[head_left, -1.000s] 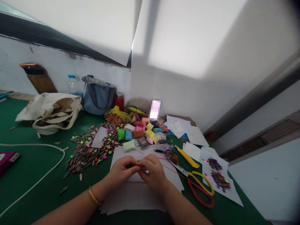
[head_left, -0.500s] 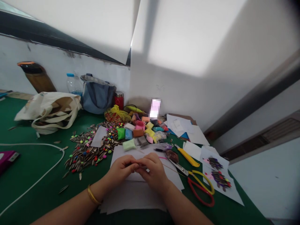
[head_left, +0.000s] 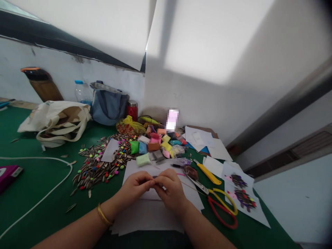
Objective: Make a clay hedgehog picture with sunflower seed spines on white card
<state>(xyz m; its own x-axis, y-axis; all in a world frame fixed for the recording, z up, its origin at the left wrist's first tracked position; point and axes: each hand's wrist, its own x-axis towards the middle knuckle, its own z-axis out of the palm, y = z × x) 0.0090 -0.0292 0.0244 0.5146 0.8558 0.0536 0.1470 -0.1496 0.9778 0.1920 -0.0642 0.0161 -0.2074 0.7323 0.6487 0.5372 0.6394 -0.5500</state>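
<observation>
My left hand and my right hand meet above the white paper sheets on the green table. Both have their fingers pinched together, tips touching. Whatever lies between the fingertips is hidden or too small to name; a bit of something dark shows just behind them. Beyond the hands sit colourful clay packets, a pale green one closest. A black pen and a brown packet lie past my right hand.
Scissors and a yellow cutter lie right, beside paper with seed-decorated figures. Left are sunflower seeds with coloured balls, a white cable and a cloth bag. A blue bag and red flask stand behind.
The fingertips have shifted slightly, and a dark bit now shows behind them. Both hands remain together above the paper. The camera view has moved a little.
</observation>
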